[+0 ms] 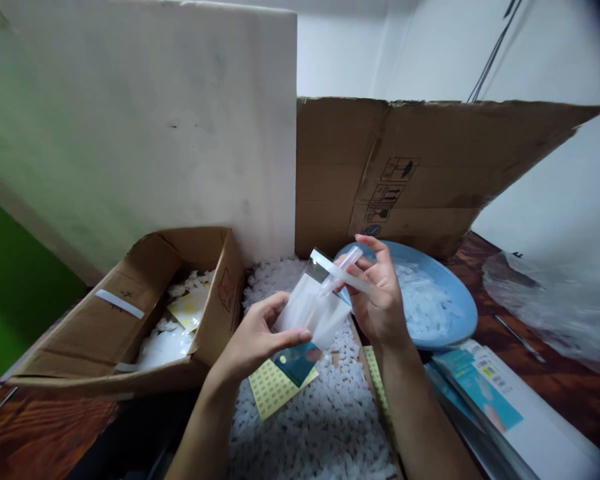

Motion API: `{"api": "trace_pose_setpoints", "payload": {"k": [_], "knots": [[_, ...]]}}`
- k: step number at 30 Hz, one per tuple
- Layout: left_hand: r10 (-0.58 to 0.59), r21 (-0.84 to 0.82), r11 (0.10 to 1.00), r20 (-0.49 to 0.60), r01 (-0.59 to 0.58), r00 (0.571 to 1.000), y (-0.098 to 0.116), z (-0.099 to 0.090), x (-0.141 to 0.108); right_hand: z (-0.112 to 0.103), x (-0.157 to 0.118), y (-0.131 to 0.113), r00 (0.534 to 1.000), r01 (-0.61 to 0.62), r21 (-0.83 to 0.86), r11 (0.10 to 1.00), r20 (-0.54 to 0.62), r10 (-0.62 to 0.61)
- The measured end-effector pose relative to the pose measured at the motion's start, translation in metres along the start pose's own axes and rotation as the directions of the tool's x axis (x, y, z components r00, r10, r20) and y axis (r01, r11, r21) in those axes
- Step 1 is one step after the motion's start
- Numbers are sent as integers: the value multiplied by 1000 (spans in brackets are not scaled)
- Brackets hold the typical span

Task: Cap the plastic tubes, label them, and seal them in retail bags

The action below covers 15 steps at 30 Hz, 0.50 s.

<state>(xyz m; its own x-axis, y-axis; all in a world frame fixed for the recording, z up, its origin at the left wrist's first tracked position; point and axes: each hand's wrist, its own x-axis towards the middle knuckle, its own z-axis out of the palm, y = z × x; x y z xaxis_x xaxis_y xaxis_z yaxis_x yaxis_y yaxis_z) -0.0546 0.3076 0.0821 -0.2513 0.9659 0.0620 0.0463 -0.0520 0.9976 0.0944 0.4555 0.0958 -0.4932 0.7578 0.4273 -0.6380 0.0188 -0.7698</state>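
Note:
My left hand (267, 333) is closed on a clear plastic packet (305, 303), thumb across its front. The packet is tilted, with a white upper part and a teal lower end. At its upper edge, my right hand (377, 293) pinches a narrow white strip (347, 275) that runs from the packet's top corner to the fingers. A clear tube-like plastic piece (350, 259) lies by the same fingers, overlapping the packet; whether it is inside cannot be made out. Below the packet is a yellow sheet of round dots (280, 393), resting on many small white pieces (320, 427).
An open cardboard box (217, 320) with white scraps stands left. A blue basin (463, 300) of translucent strips sits behind my right hand. Right are a printed white-and-teal package (520, 400), a thin metal rod (520, 338) and crumpled clear plastic (555, 307). A cardboard panel (430, 173) stands behind.

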Motion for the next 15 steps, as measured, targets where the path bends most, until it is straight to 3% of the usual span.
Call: {"api": "trace_pose_setpoints", "payload": {"k": [4, 8, 15], "knots": [[15, -50, 999, -35, -17, 999, -2, -2, 2, -2, -2, 5, 989, 45, -155, 987, 146, -23], [16, -74, 997, -62, -21, 998, -1, -5, 1, -5, -3, 6, 934, 180, -295, 938, 351, -69], [-19, -64, 998, -17, 18, 1000, 1, -9, -1, -9, -2, -2, 891, 159, -338, 928, 453, 12]]}}
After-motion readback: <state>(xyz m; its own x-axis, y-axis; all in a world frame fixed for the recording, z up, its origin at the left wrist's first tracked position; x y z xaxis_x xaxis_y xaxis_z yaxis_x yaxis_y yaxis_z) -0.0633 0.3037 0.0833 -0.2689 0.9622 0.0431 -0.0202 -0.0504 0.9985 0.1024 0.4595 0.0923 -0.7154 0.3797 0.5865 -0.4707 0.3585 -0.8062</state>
